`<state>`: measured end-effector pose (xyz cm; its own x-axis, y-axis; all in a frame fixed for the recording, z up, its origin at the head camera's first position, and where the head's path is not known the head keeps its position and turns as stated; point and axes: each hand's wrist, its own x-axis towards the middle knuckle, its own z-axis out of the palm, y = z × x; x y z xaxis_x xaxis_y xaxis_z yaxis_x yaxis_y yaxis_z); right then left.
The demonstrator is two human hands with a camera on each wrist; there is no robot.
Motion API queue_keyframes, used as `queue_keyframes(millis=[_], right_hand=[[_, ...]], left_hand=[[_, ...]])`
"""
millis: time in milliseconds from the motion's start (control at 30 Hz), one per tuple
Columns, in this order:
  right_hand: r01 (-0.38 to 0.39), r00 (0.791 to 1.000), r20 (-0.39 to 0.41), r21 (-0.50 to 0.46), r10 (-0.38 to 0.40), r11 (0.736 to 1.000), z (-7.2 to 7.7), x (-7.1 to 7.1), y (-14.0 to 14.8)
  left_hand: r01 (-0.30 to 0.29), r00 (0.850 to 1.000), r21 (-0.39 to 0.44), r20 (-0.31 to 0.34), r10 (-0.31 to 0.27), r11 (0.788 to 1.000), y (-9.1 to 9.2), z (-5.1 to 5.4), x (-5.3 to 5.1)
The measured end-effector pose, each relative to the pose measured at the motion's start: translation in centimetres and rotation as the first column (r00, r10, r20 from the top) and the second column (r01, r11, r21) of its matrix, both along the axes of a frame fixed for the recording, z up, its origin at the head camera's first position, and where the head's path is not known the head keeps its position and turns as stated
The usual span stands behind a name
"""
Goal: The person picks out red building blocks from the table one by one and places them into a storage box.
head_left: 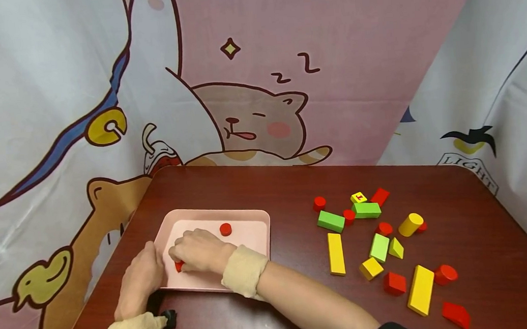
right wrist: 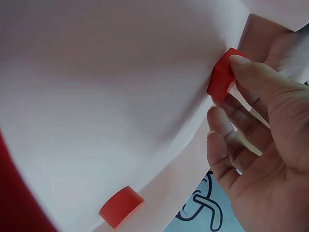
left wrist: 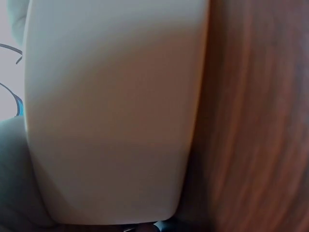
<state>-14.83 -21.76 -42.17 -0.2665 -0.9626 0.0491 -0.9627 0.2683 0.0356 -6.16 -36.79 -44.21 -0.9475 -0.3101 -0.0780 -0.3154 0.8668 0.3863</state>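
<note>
A red block (right wrist: 223, 75) is pinched between the thumb and fingers of my right hand (right wrist: 270, 130), low against the inner wall of the pink tray (head_left: 247, 262). In the head view, that hand reaches across the tray's left half and hides most of the block. A short red cylinder (head_left: 225, 229) stands apart near the tray's back wall. My left hand (head_left: 141, 275) rests against the tray's left side. The left wrist view shows the tray's outer wall (left wrist: 116, 116) close up, with part of the hand along its rim; the fingertips are hidden.
On the table's right side lie loose blocks: green blocks (head_left: 331, 221), a long yellow block (head_left: 336, 253), a yellow cylinder (head_left: 410, 224), a red cube (head_left: 394, 284) and several more. A patterned cloth (head_left: 353, 66) hangs behind the brown table (head_left: 288, 183).
</note>
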Motion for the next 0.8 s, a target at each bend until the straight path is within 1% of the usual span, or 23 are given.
queue_keyframes(millis=[233, 433, 567, 667, 800], right_hand=[[-0.006, 1.000, -0.010, 0.020, 0.006, 1.000, 0.6, 0.2, 0.4], [-0.021, 0.997, -0.071, 0.031, 0.023, 0.999, 1.3, 0.2, 1.1], [-0.024, 0.993, -0.114, 0.023, 0.027, 0.999, 1.8, 0.5, 2.0], [-0.011, 0.990, -0.138, 0.015, 0.013, 1.000, 2.5, 0.8, 2.8], [0.009, 0.987, -0.161, -0.017, -0.012, 1.000, 3.8, 1.2, 4.0]], left_hand=[[-0.011, 0.999, 0.001, 0.042, 0.011, 1.000, 0.0, 0.1, 0.0], [-0.002, 1.000, -0.007, 0.016, 0.002, 1.000, 0.0, 0.1, 0.0], [-0.002, 1.000, -0.006, 0.023, 0.002, 1.000, -0.1, 0.0, 0.2], [-0.008, 1.000, -0.003, 0.030, 0.008, 1.000, -0.1, 0.0, 0.2], [-0.004, 1.000, -0.001, 0.029, 0.004, 1.000, -0.1, 0.2, -0.1]])
